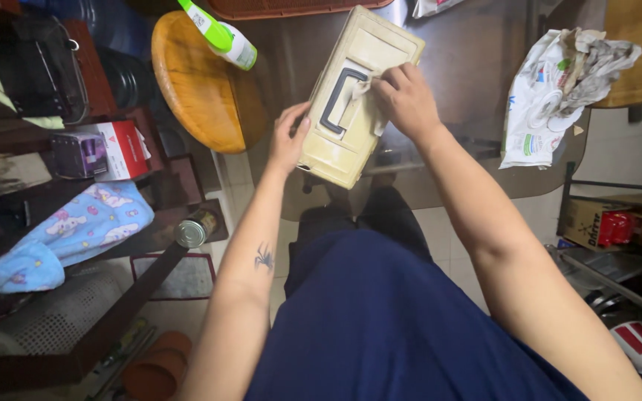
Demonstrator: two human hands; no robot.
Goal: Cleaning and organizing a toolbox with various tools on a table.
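Note:
A cream plastic toolbox (pixel 360 82) with a dark handle (pixel 338 99) lies on a glass table (pixel 469 82) in front of me. My left hand (pixel 289 135) grips the box's near left edge and steadies it. My right hand (pixel 404 96) presses a small pale cloth (pixel 360 90) against the lid, right beside the handle.
A round wooden stool (pixel 202 89) stands left of the table with a green and white spray bottle (pixel 221 33) above it. Crumpled white plastic bags (pixel 559 82) lie on the table's right side. Cluttered shelves, a blue cloth (pixel 76 230) and a tin can (pixel 195 228) fill the left.

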